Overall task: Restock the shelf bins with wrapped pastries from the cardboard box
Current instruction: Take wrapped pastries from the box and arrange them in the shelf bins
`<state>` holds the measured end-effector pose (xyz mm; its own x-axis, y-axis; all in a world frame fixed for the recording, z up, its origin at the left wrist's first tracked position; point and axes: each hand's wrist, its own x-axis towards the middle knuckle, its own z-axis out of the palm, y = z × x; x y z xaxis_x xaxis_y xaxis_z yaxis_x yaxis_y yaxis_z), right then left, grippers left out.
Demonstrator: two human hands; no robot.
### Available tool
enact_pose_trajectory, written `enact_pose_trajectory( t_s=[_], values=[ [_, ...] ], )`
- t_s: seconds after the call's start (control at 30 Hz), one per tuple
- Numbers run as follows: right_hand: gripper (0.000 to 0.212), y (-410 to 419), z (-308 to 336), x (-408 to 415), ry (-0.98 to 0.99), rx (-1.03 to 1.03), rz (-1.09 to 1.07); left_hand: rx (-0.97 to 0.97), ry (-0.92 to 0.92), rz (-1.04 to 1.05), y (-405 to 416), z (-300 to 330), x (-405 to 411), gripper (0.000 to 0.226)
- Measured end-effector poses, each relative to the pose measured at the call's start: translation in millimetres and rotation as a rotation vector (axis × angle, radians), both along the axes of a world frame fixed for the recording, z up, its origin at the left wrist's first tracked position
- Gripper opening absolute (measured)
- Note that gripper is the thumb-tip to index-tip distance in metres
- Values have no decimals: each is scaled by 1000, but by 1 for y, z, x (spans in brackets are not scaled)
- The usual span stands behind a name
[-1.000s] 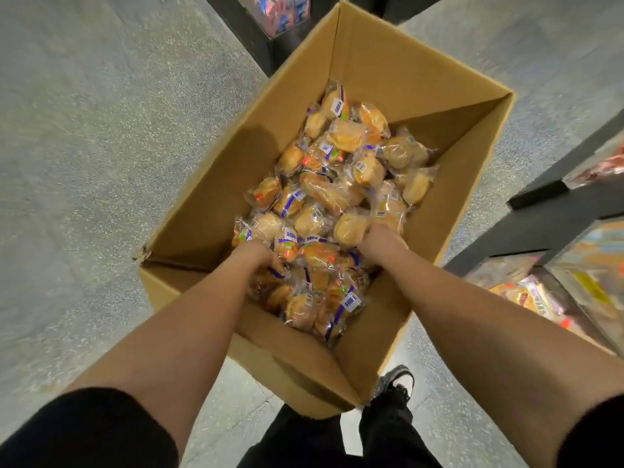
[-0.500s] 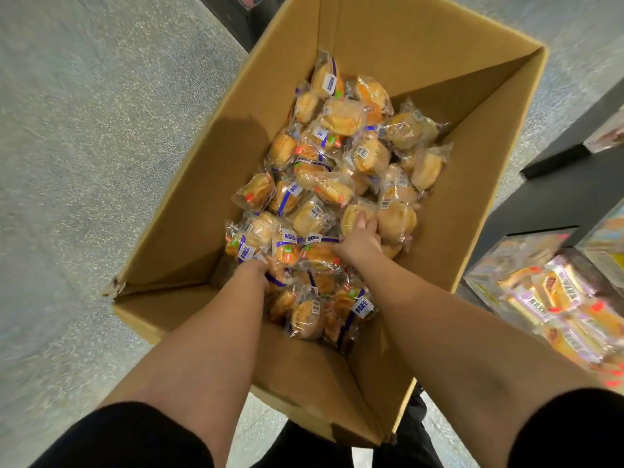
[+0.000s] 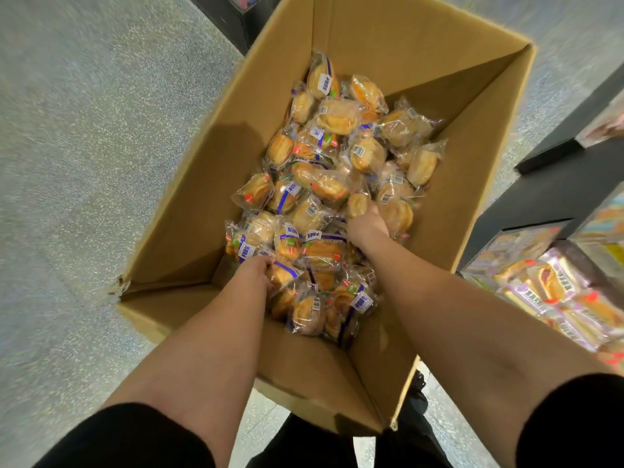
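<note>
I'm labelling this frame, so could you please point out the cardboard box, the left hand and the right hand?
cardboard box point(image 3: 398, 45): head view, bare inner far wall.
left hand point(image 3: 255, 270): head view, back of the hand, among the pastries.
right hand point(image 3: 366, 226): head view, back of the hand, in the pile.

Speckled grey floor point(image 3: 84, 163) all round; black shelving point(image 3: 557, 184) stands at right (another dark unit point(image 3: 233, 18) up top).

The fingers of both the left hand point(image 3: 257, 269) and right hand point(image 3: 368, 223) are buried among the wrapped pastries point(image 3: 324, 184), their grip hidden.
</note>
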<state>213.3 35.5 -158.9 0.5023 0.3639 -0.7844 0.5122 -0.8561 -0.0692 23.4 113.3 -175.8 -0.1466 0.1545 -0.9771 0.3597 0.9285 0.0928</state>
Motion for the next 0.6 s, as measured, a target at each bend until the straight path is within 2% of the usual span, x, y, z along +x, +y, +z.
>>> enact_pose_trajectory(
  t_s=[0.07, 0.13, 0.2, 0.33, 0.43, 0.53, 0.6],
  values=[
    [42, -7, 14, 7, 73, 120, -226, 4, -20, -25, -2, 13, -2, 21],
    [49, -22, 28, 3, 215, 296, -595, 4, -25, -33, -5, 28, -5, 19],
    [56, -33, 46, 1, 328, 431, -795, 3, -50, -31, -8, 49, -10, 17],
    [67, -55, 94, -1, 606, 541, -919, 24, -184, 13, -17, 98, -14, 26],
    [61, -82, 129, 1, 730, 660, -901, 108, -356, 3, -22, 137, -11, 25],
    [60, -114, 160, 5, 830, 754, -913, 156, -559, -68, -31, 171, -3, 45],
    [54, -137, 178, 9, 844, 821, -910, 195, -619, -138, -44, 195, 9, 36]
  ],
)
